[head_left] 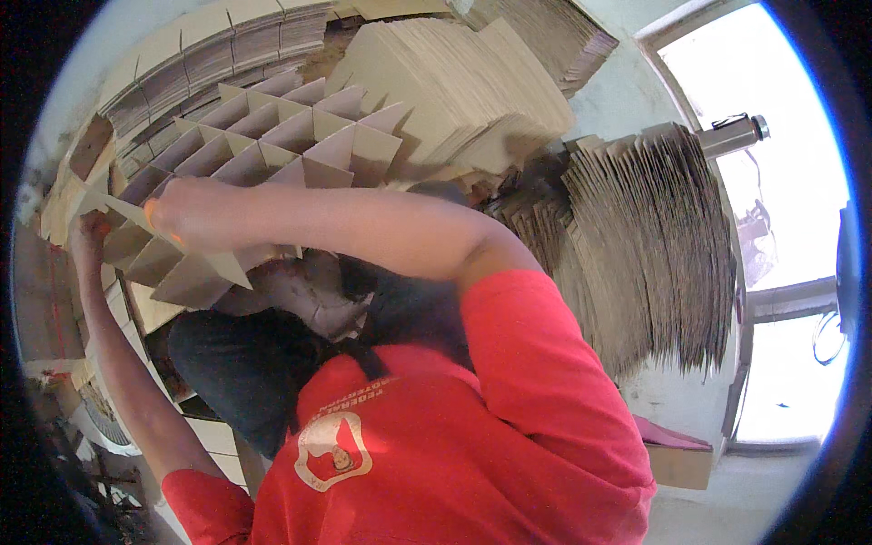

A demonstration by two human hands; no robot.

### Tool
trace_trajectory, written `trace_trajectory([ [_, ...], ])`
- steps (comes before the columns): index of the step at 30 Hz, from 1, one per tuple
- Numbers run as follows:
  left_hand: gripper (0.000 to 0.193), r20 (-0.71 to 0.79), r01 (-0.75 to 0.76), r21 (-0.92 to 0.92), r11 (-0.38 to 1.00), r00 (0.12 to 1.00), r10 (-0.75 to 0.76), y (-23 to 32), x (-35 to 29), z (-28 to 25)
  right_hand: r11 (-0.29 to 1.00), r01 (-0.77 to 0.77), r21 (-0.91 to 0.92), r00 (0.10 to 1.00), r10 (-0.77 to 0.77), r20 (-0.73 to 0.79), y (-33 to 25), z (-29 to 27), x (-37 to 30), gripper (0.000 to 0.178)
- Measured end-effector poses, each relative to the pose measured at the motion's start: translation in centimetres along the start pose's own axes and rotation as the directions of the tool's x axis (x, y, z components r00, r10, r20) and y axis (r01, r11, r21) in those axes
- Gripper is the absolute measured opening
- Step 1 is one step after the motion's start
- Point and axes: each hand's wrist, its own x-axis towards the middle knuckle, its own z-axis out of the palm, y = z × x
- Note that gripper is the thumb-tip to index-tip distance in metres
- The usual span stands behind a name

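A cardboard divider grid (263, 150) of interlocked strips, forming several square cells, lies in front of me at the upper left. At its left end, my left hand (93, 225) is closed on the edge of a cardboard strip. My right arm reaches across to the left, and my right hand (202, 214) is closed at the near left side of the same grid, a bit of orange showing at its fingers. Most of the right fingertips are hidden behind the hand. Slotted strip ends (202, 277) stick out below the right hand, towards my lap.
Behind the grid stand stacked slotted cardboard strips (209, 50) and a large pile of cardboard sheets (445, 86). A tall, fanned stack of cardboard (645, 245) stands at the right, beside a bright window (772, 109). My knee (241, 368) is below the grid.
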Motion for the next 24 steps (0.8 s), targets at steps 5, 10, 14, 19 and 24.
trace_trajectory([
  [5, 0.019, 0.017, -0.121, 0.138, 0.983, 0.993, 0.119, 8.0, 0.2, 0.2, 0.998, -0.016, -0.053, 0.996, 0.021, 0.090, 1.9, 3.6, -1.6, 0.017],
  [10, 0.028, -0.201, -0.133, 0.193, 0.972, 0.964, 0.172, 8.3, -2.8, -3.6, 0.998, -0.018, -0.058, 0.970, 0.031, 0.242, -0.6, 3.3, 0.5, 0.021],
  [14, 0.066, -0.166, -0.216, -0.198, 0.956, 0.969, 0.185, 20.6, -7.9, -5.0, 0.963, -0.168, 0.210, 0.979, 0.188, -0.079, 4.5, -0.3, -1.3, 0.042],
  [19, 0.104, 0.206, -0.227, 0.049, 0.973, 0.955, 0.213, 33.4, -14.5, -4.5, 0.793, -0.502, -0.346, 0.851, 0.381, -0.361, 15.9, -3.8, -4.1, 0.055],
  [24, 0.098, 0.134, -0.354, 0.263, 0.898, 0.935, 0.330, 29.2, -10.9, 0.4, 0.883, -0.460, -0.096, 0.888, 0.455, -0.070, 12.6, -2.4, -5.5, 0.061],
])
